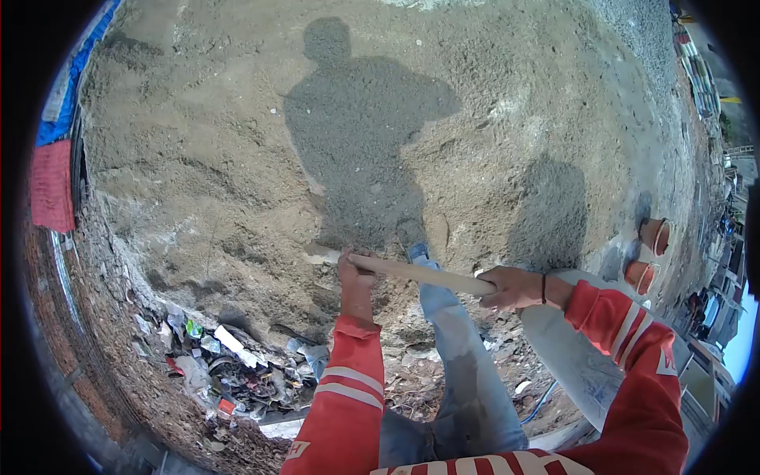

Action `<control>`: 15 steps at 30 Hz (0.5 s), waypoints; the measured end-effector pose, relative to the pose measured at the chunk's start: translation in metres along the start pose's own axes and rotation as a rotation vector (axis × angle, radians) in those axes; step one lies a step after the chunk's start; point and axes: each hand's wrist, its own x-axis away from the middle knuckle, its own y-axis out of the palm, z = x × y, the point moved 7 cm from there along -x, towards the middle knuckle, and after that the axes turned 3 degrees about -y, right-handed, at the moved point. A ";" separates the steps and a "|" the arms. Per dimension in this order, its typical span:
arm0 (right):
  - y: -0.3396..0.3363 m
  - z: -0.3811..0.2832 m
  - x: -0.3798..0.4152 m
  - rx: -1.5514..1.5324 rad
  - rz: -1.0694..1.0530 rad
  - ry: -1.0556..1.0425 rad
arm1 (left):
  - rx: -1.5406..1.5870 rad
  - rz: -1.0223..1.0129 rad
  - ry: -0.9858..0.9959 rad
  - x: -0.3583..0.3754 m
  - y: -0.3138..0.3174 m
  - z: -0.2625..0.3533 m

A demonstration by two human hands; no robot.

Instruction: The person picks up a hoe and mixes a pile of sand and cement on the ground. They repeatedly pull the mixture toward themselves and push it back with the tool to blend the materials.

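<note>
A pale wooden tool handle [419, 273] runs across in front of my body, slightly tilted. My left hand [356, 273] is wrapped round it near its left end. Farther right, the fingers of my right hand [513, 286] close on its other end. Beyond my left hand the handle reaches toward the sandy ground; I cannot make out a tool head there. A broad spread of grey-brown sand or mortar mix [222, 150] lies before me, with my shadow across it. One jeans leg [463, 340] stretches forward below the handle, its foot at the sand's near edge.
Litter and scraps [229, 364] lie at the lower left. Two orange-brown buckets [654, 236] stand at the right. A large grey rounded object [554, 348] is beside my right leg. Blue sheeting [79, 71] and a red cloth [53, 186] line the left edge.
</note>
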 end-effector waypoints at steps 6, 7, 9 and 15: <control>-0.149 0.148 0.208 0.538 0.742 0.252 | 0.015 -0.219 -0.250 0.055 0.216 -0.187; -0.162 0.165 0.237 0.716 0.853 0.281 | 0.114 -0.268 -0.359 0.041 0.232 -0.235; -0.174 0.186 0.275 0.908 0.949 0.316 | 0.186 -0.334 -0.428 0.061 0.256 -0.292; -0.099 0.174 0.228 0.710 0.870 0.177 | -0.049 -0.321 -0.267 0.096 0.199 -0.210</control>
